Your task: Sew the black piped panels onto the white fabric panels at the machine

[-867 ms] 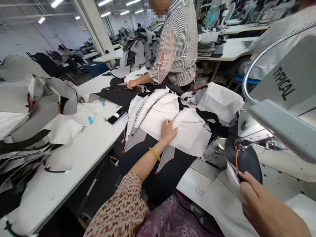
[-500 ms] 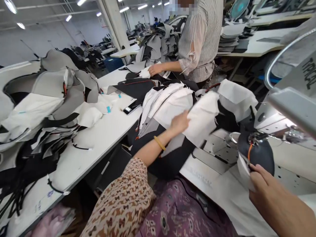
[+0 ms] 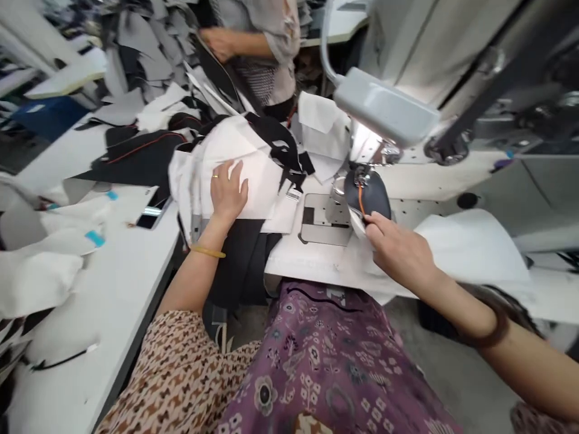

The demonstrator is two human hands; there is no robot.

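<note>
Still under the presser foot point(image 3: 360, 176) of a sewing machine, a dark rounded piece point(image 3: 380, 196) with an orange strip point(image 3: 360, 198) is pinched at its near edge by the right hand point(image 3: 402, 250), forearm angled in from the right. The left hand point(image 3: 228, 194), a blur of motion moments earlier, now lies palm down, fingers spread, arm extended, on white panels point(image 3: 261, 188), apparently steadying them. A phone point(image 3: 149, 217) rests on the desk point(image 3: 120, 259).

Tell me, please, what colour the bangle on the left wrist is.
The bangle is yellow, and it shows best in the head view.
</note>
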